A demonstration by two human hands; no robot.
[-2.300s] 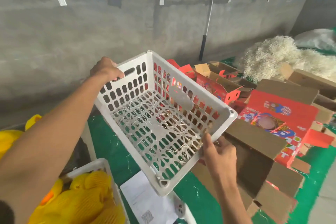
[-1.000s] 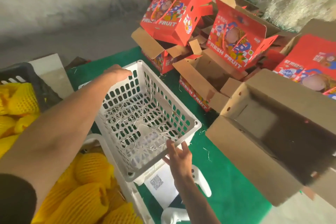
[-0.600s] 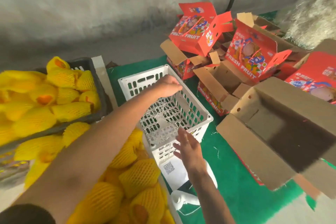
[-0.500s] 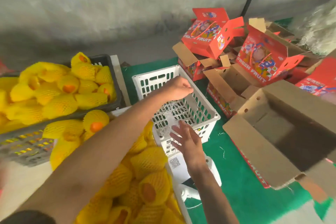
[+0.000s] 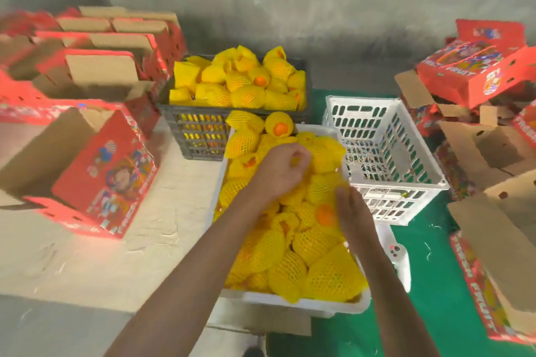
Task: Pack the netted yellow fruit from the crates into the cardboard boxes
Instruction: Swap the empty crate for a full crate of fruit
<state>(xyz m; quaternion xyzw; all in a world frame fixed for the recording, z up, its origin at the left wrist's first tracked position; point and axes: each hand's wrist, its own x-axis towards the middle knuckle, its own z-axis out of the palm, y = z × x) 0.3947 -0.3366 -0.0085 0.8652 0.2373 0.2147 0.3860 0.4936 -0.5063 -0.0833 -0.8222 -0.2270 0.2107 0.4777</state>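
Both hands are down in the full white crate (image 5: 293, 303) at the lower centre of the frame: the left hand (image 5: 282, 169) has its fingers curled around a netted yellow fruit (image 5: 324, 153) near the crate's upper end, while the right hand (image 5: 352, 210) rests with fingers fairly straight against the fruit beside it, though whether it has closed on anything is too blurred to tell. Judging by what lies around, the packing has a long way to go. This crate is heaped to the rim, and the dark crate (image 5: 203, 130) above it, at upper centre, is piled high too. Only the white crate on the right (image 5: 385, 153) holds no fruit, just stray straw strands. An open cardboard box (image 5: 95, 177) lies at the left of the frame on the pale floor, its visible interior showing no fruit; more red boxes (image 5: 475, 66) sit stacked or tumbled at upper left and along the right edge.
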